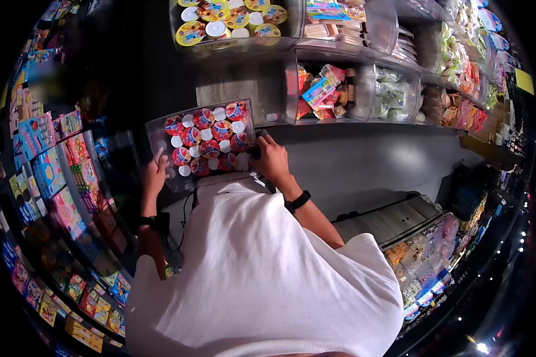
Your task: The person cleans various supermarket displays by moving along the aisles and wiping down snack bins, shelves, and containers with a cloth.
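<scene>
A clear plastic bin (pixel 156 132) is in front of my chest, slightly tilted. Inside it stand rows of small cups (pixel 222 130), some with red patterned lids and others showing white round ends. My left hand (pixel 155 172) grips the bin's near left side, its fingers bent over the wall. On the opposite side, my right hand (pixel 271 157) has its fingers curled at the bin's right wall. Something small and dark shows by the right fingers; what it is cannot be made out. Both wrists wear black bands.
Ahead, a shelf (pixel 220 92) has a bare wood-look surface beyond the bin. Clear compartments (pixel 323 119) with wrapped sweets run to the right, and a bin of yellow-lidded cups (pixel 235 43) sits higher up. Racks of colourful boxes (pixel 49 169) line the left side.
</scene>
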`<state>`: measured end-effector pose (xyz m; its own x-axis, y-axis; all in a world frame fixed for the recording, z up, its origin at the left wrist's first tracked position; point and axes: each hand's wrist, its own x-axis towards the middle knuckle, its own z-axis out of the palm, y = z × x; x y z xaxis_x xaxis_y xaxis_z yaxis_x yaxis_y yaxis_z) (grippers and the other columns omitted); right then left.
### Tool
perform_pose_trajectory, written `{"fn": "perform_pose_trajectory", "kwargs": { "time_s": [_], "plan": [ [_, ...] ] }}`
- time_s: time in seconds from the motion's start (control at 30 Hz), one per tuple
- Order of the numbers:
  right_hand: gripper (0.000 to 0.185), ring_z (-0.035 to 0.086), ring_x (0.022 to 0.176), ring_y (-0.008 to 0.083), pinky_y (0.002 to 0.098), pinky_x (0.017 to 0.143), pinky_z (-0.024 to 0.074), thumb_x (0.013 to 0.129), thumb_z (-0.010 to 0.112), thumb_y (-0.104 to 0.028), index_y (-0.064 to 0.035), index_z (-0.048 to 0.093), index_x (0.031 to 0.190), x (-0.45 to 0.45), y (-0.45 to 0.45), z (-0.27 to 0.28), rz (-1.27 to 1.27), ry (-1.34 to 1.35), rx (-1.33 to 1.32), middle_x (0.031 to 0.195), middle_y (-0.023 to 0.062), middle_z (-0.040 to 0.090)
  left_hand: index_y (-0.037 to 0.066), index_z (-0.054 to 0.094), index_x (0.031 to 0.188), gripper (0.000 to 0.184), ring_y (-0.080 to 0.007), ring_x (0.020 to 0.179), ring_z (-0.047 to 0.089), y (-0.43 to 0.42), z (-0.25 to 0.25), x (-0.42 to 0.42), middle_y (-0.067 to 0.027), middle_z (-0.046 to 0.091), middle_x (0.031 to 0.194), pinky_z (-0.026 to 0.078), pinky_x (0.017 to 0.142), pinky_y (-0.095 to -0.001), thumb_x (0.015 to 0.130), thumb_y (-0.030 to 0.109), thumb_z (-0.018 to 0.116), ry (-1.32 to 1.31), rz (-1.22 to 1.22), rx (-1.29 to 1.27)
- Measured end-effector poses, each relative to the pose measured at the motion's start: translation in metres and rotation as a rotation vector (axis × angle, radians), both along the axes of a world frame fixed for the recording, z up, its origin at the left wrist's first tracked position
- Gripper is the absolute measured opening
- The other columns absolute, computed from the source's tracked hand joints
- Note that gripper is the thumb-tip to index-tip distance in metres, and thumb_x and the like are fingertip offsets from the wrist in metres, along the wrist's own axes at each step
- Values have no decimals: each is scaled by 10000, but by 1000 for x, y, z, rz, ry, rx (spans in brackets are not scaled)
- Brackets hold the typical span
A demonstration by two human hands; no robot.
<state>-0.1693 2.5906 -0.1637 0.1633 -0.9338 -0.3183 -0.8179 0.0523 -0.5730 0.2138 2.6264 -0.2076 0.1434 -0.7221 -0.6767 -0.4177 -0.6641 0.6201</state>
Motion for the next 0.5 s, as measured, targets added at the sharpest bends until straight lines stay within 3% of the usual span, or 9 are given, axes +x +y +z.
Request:
{"fn": "perform_pose_trajectory", "kwargs": {
  "time_s": [0.13, 0.2, 0.27, 0.33, 0.5],
  "plan": [
    [333, 643, 806, 395, 495, 670, 534, 665, 751, -196, -81, 587, 931, 14, 10, -14, -42, 65, 5, 942, 125, 608, 111, 390, 1483, 554, -258, 1125, 637, -1, -37, 15, -151, 613, 1259, 581, 708, -338, 1020, 403, 475, 12, -90, 76],
    [326, 631, 805, 395, 487, 665, 519, 677, 758, -223, -68, 575, 898, 19, 20, -16, -51, 81, 1, 918, 128, 600, 79, 471, 1423, 481, -170, 656, 613, 6, -54, 19, -91, 620, 810, 517, 574, -320, 1026, 348, 468, -26, -83, -116],
    [343, 618, 822, 391, 469, 666, 507, 699, 768, -260, -45, 564, 872, 28, 15, -19, -57, 65, -49, 894, 131, 595, 77, 484, 1408, 452, -173, 614, 588, -2, -44, 18, -92, 594, 777, 506, 578, -335, 1022, 313, 471, -30, -79, -102],
    [351, 617, 832, 390, 464, 675, 511, 702, 771, -266, -41, 568, 880, 36, 17, -18, -50, 66, -17, 901, 130, 595, 122, 393, 1481, 522, -235, 1055, 654, -6, -47, 36, -132, 623, 1204, 593, 715, -351, 1022, 355, 478, -20, -176, 33],
    [392, 614, 809, 417, 479, 685, 530, 675, 798, -263, -45, 569, 907, 56, 15, -24, -8, 14, -87, 907, 155, 597, 115, 392, 1480, 497, -216, 1039, 659, 2, -70, 70, -122, 632, 1180, 598, 702, -363, 1025, 300, 465, -22, -197, -13]
  ]
}}
